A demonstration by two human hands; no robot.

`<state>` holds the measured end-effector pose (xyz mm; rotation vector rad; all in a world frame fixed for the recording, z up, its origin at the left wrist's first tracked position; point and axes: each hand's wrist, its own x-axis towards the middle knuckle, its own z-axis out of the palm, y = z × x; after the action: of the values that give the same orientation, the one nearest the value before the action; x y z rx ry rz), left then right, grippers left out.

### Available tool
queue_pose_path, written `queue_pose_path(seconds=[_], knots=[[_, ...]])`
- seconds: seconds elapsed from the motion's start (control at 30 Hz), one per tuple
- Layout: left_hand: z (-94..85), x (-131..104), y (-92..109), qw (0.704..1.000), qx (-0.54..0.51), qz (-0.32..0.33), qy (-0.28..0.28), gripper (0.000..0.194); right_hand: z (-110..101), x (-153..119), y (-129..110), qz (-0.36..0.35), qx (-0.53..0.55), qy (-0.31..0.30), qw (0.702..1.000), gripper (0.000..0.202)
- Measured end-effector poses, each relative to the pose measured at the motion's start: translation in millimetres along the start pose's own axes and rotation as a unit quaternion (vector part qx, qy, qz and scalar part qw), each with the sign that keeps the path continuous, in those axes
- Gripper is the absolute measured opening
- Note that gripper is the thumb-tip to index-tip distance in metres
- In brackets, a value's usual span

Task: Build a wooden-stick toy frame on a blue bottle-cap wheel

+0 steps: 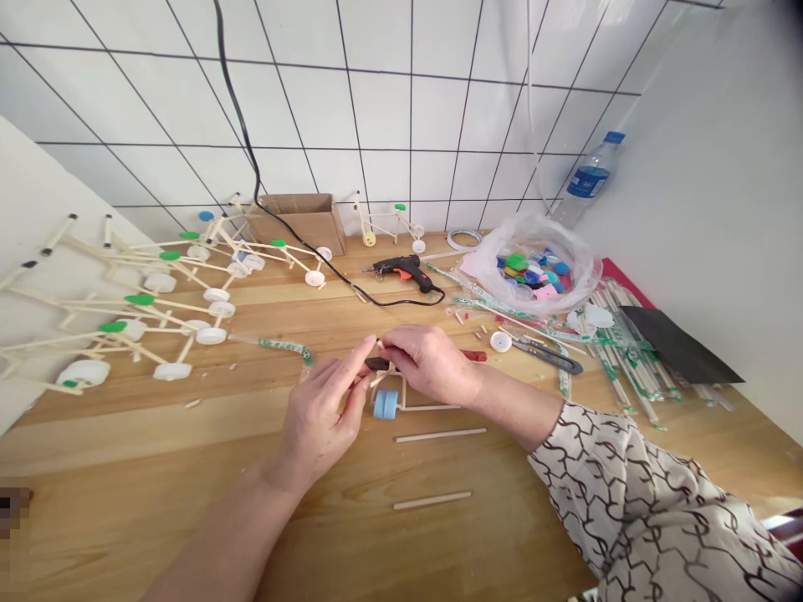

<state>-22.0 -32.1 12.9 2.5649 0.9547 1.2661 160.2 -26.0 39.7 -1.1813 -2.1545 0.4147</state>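
Right hand and left hand meet above a stick frame on a wooden tabletop, in what looks like close fitting work.
The right pinches a tiny piece, mostly hidden; the left curls beside it, its grip impossible to tell. The frame lies just below, by its blue wheel; the move appears to call for fine, steady alignment. A red-handled tool crowds the right hand, a glue gun and black cord lie behind, a loose stick in front.
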Motion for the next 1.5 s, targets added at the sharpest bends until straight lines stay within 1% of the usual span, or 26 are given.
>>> queue_pose_path(seconds=[0.13, 0.37, 0.87, 1.07, 1.5], knots=[[-0.5, 0.4, 1.1, 1.0, 0.0, 0.005, -0.002, 0.056, -0.5, 0.1, -0.9, 0.007, -0.003, -0.005, 1.0, 0.022], [-0.2, -0.5, -0.6, 1.0, -0.003, -0.006, 0.001, 0.055, -0.4, 0.0, 0.0, -0.005, -0.001, 0.006, 1.0, 0.021], [-0.5, -0.8, -1.3, 1.0, -0.003, -0.004, -0.002, 0.056, -1.2, 0.6, -0.8, 0.005, -0.01, -0.018, 1.0, 0.018], [-0.8, 0.0, -0.7, 1.0, 0.001, 0.0, -0.003, 0.055, -2.3, 0.0, 0.6, 0.004, -0.009, -0.014, 1.0, 0.015], [-1.0, 0.2, -0.3, 1.0, 0.0, -0.004, -0.01, 0.055, -1.2, -0.5, 1.8, 0.001, -0.012, -0.011, 1.0, 0.016]])
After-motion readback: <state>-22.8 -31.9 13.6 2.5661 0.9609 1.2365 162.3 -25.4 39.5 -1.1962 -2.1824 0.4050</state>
